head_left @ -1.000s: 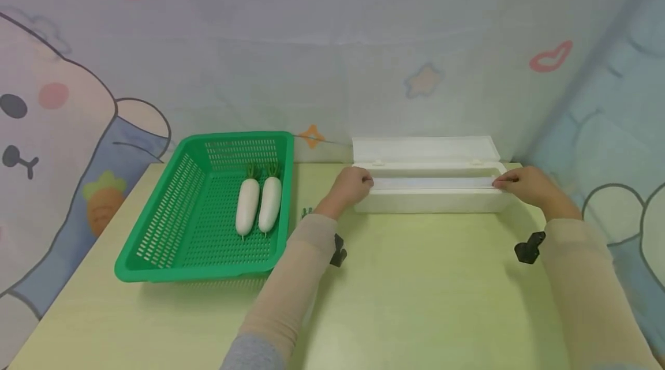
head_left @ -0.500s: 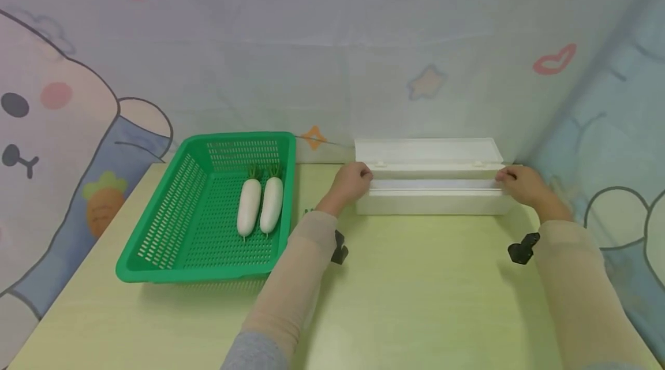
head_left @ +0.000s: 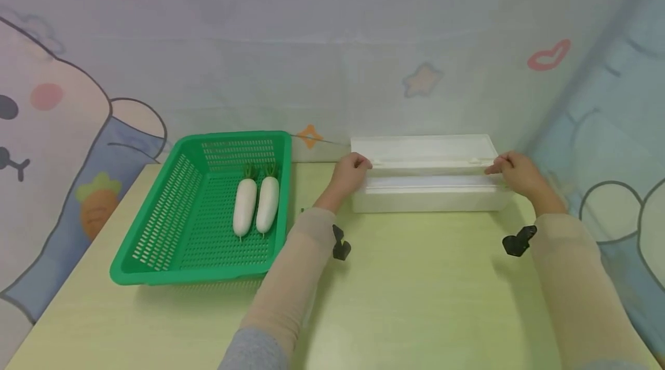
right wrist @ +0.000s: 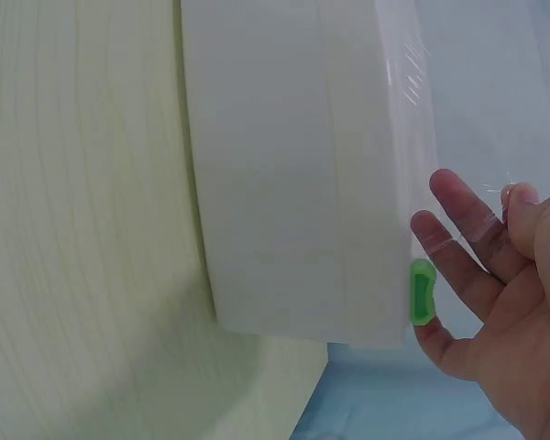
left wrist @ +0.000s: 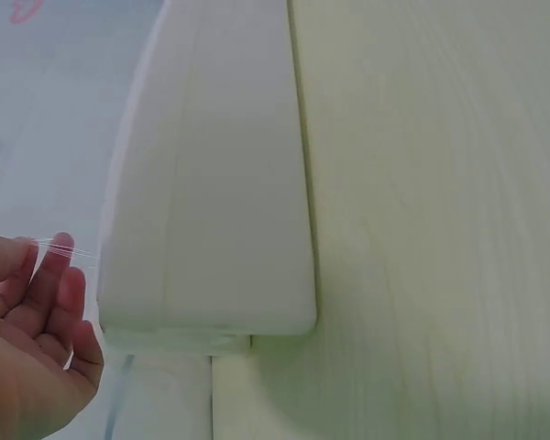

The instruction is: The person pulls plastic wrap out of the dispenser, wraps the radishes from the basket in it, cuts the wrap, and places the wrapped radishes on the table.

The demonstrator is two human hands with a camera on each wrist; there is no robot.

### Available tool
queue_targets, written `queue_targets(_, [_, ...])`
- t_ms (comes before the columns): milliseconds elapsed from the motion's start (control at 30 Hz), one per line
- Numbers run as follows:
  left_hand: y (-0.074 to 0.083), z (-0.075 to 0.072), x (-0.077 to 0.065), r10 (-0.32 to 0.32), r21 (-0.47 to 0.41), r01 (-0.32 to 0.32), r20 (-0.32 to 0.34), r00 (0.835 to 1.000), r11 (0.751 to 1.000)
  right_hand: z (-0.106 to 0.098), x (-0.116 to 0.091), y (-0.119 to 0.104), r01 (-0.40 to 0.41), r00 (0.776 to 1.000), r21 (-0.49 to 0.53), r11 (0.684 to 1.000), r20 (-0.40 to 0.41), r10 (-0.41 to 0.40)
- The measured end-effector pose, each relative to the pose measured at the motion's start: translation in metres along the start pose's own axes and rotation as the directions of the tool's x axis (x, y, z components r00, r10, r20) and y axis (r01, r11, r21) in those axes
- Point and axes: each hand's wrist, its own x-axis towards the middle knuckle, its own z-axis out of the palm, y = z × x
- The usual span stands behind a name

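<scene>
A long white cling film dispenser (head_left: pixel 431 202) lies at the back of the table, its lid (head_left: pixel 423 148) raised against the wall cloth. Over its left end my left hand (head_left: pixel 349 176) pinches clear cling film between thumb and forefinger; fine strands of the film (left wrist: pixel 69 249) stretch from the fingertips in the left wrist view. My right hand (head_left: pixel 519 175) pinches the film at the other end, the remaining fingers spread. Creased, shiny film (right wrist: pixel 412 82) shows along the box edge in the right wrist view, and a green slider (right wrist: pixel 423 291) sits by the little finger.
Left of the arms stands a green plastic basket (head_left: pixel 127 243) holding two white radishes (head_left: pixel 245 207) with green tops. A small object beside the basket is mostly hidden by the left forearm. The pale table (head_left: pixel 431 289) extends in front of the box.
Both hands have risen slightly from the dispenser's opening toward its lid, still pinching the film. The right hand has also moved a little inward. Basket and radishes stay put.
</scene>
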Motion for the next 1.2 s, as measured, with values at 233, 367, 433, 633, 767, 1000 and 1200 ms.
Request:
queue_targets(233, [0.006, -0.002, 0.003, -0.02, -0.14, 0.024, 0.033, 0.999, 0.99, -0.006, -0.005, -0.007, -0.041, 0.999, 0.046, 0.998, -0.015, 0.042])
queue_targets(367, [0.009, -0.005, 0.002, -0.028, -0.199, 0.038, 0.053, 0.998, 0.979, -0.008, -0.006, -0.009, -0.048, 0.998, 0.073, 0.996, -0.04, 0.051])
queue_targets(433, [0.011, -0.007, 0.002, -0.024, -0.223, 0.036, 0.054, 0.998, 0.974, -0.008, -0.007, -0.011, -0.043, 0.997, 0.087, 0.995, -0.064, 0.048])
queue_targets(633, [0.015, -0.012, 0.003, -0.019, -0.27, 0.029, 0.041, 0.999, 0.962, -0.012, -0.006, -0.016, -0.031, 0.992, 0.13, 0.991, -0.115, 0.046])
queue_targets(767, [0.018, -0.013, 0.003, -0.026, -0.285, 0.035, 0.035, 0.999, 0.958, -0.014, -0.007, -0.018, -0.026, 0.99, 0.124, 0.992, -0.133, 0.042])
queue_targets(1000, [0.025, -0.017, 0.004, -0.033, -0.304, 0.038, 0.024, 0.999, 0.952, -0.019, -0.01, -0.023, -0.026, 0.99, 0.177, 0.984, -0.133, 0.05])
queue_targets(1200, [0.031, -0.02, 0.004, -0.022, -0.309, 0.026, 0.017, 1.0, 0.951, -0.024, -0.009, -0.029, -0.025, 0.986, 0.173, 0.985, -0.16, 0.053])
